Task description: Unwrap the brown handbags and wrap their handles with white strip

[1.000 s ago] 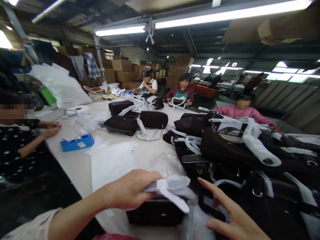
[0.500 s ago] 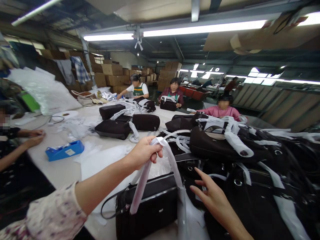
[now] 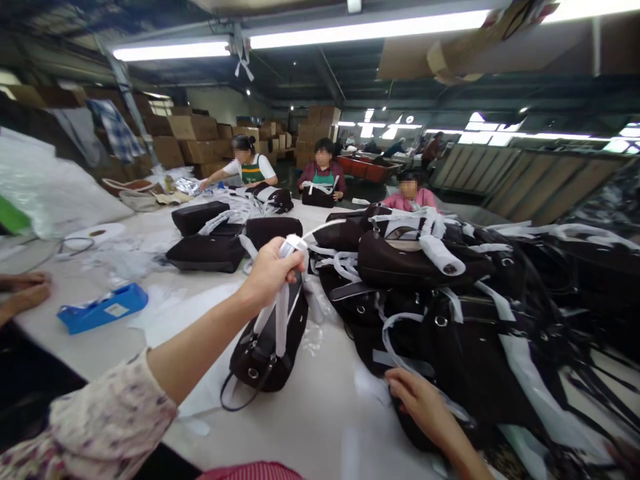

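My left hand [image 3: 280, 267] is closed round the white-wrapped handles [image 3: 282, 320] of a dark handbag [image 3: 280, 353], holding them up at mid-view. The bag stands end-on below the hand, a metal ring and a thin dark loop strap at its near end. To the right, my right hand [image 3: 417, 403] has its fingers curled together at the near edge of a heap of dark bags [image 3: 480, 367]. What those fingers grip, if anything, is hidden. Beside them lie a grey strip [image 3: 404, 363] and a white-wrapped handle [image 3: 395, 333].
A blue tape dispenser [image 3: 103, 308] sits on the pale table [image 3: 310, 433] at left, near another person's hands [image 3: 25, 293]. More dark bags [image 3: 210, 250] lie further back. Three people work across the table. White plastic sheets [image 3: 55, 180] are piled far left.
My left hand has turned the handbag from side-on to end-on, moving slightly left. My right hand, spread before, has lowered and its fingers have closed. The view has shifted right.
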Available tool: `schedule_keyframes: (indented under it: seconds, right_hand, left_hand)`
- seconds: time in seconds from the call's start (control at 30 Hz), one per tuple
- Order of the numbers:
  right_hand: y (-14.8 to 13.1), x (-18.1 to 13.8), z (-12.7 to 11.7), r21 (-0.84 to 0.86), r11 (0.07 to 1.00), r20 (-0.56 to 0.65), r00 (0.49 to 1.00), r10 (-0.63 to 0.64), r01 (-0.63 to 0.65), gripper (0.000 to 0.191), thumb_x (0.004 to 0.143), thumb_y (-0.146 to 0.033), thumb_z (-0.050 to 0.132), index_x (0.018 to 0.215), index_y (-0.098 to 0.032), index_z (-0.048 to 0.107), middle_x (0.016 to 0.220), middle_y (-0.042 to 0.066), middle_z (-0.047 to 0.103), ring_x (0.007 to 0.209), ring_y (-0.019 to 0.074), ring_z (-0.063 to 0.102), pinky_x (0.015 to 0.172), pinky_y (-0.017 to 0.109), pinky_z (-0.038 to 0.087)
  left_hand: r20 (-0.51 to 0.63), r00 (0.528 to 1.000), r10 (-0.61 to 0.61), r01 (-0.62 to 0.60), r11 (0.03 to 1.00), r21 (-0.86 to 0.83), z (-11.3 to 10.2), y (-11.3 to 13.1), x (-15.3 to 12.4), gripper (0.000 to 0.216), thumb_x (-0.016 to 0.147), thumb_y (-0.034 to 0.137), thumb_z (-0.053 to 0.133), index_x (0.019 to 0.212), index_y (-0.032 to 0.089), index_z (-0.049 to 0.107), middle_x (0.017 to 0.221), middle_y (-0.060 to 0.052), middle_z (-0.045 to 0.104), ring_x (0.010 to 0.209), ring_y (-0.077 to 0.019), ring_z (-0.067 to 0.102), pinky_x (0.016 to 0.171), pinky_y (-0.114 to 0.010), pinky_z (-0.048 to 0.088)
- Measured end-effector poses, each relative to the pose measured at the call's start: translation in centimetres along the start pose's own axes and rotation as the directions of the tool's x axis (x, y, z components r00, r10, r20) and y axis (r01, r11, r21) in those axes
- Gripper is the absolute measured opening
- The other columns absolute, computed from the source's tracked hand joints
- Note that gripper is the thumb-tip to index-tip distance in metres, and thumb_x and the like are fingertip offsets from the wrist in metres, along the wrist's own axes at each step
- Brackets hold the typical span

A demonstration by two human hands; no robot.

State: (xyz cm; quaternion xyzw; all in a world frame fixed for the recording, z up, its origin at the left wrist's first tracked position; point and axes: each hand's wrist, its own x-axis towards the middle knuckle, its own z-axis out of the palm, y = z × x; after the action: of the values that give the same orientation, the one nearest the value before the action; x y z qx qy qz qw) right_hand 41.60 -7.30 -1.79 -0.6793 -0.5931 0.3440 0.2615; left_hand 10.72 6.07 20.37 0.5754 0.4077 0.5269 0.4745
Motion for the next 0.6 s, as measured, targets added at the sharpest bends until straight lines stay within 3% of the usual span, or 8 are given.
schedule_keyframes:
  seconds: [0.13,0.27,0.33,0.4,0.5,0.6]
  right_hand:
    - [4.6,-0.1,5.0,-0.101,0.984,0.02,0.988,0.151,-0.148,0.022,0.082,-0.023,0.041,0.068,-0.021,0.058,0.062,0.0,0.062,0.057,0.0168,0.063,0.046,0.021,0.044]
    - [6.0,0.4,7.6,-0.219,0.957,-0.012,0.982,0.19,-0.189,0.026,0.087,-0.013,0.042,0.067,-0.02,0.058,0.062,0.001,0.063,0.06,0.0171,0.065,0.054,0.023,0.044]
    - [6.0,1.3,8.3,-0.286,0.935,-0.042,0.978,0.206,-0.209,0.03,0.092,-0.012,0.039,0.073,-0.018,0.061,0.069,0.005,0.067,0.07,0.0192,0.068,0.062,0.025,0.046]
    - [5.8,2.5,9.0,-0.344,0.906,-0.087,0.969,0.232,-0.247,0.027,0.095,-0.012,0.04,0.083,-0.016,0.064,0.082,0.009,0.071,0.085,0.0211,0.069,0.071,0.027,0.048]
    - [5.6,4.5,10.3,-0.406,0.85,-0.164,0.942,0.293,-0.335,0.016,0.096,-0.017,0.049,0.105,-0.013,0.063,0.103,0.011,0.07,0.096,0.0215,0.068,0.08,0.032,0.051]
    - [5.7,5.8,11.1,-0.441,0.803,-0.197,0.916,0.35,-0.402,0.019,0.094,-0.02,0.057,0.112,-0.013,0.06,0.107,0.009,0.069,0.095,0.0211,0.067,0.084,0.038,0.053]
  left_hand:
    - [-0.067,0.989,-0.134,0.142,0.981,0.129,-1.1,-4.9,-0.4,0.023,0.066,0.03,0.07,0.078,0.017,0.054,0.058,0.003,0.062,0.044,-0.0098,0.052,0.047,-0.021,0.041]
    - [-0.047,0.993,-0.11,0.118,0.968,0.22,-3.1,-4.5,-1.2,0.038,0.068,0.045,0.073,0.092,0.016,0.063,0.082,-0.004,0.071,0.078,-0.0214,0.066,0.075,-0.033,0.051]
    - [-0.025,0.99,-0.137,0.14,0.969,0.201,-4.5,-4.3,-2.2,0.052,0.074,0.061,0.065,0.102,0.017,0.064,0.103,-0.009,0.071,0.1,-0.0271,0.065,0.09,-0.041,0.048]
    - [-0.086,0.978,-0.19,0.201,0.971,0.134,-6.1,-5.0,-3.7,0.067,0.076,0.073,0.054,0.112,0.018,0.061,0.119,-0.013,0.067,0.114,-0.03,0.06,0.099,-0.047,0.043]
    - [-0.262,0.912,-0.317,0.35,0.932,0.092,-8.7,-7.7,-6.6,0.076,0.07,0.079,0.054,0.113,0.017,0.058,0.124,-0.017,0.063,0.118,-0.0317,0.058,0.102,-0.05,0.042]
    - [-0.319,0.822,-0.472,0.523,0.847,0.094,-10.4,-10.5,-10.1,0.072,0.065,0.076,0.061,0.106,0.017,0.059,0.127,-0.019,0.061,0.119,-0.0324,0.057,0.101,-0.049,0.044]
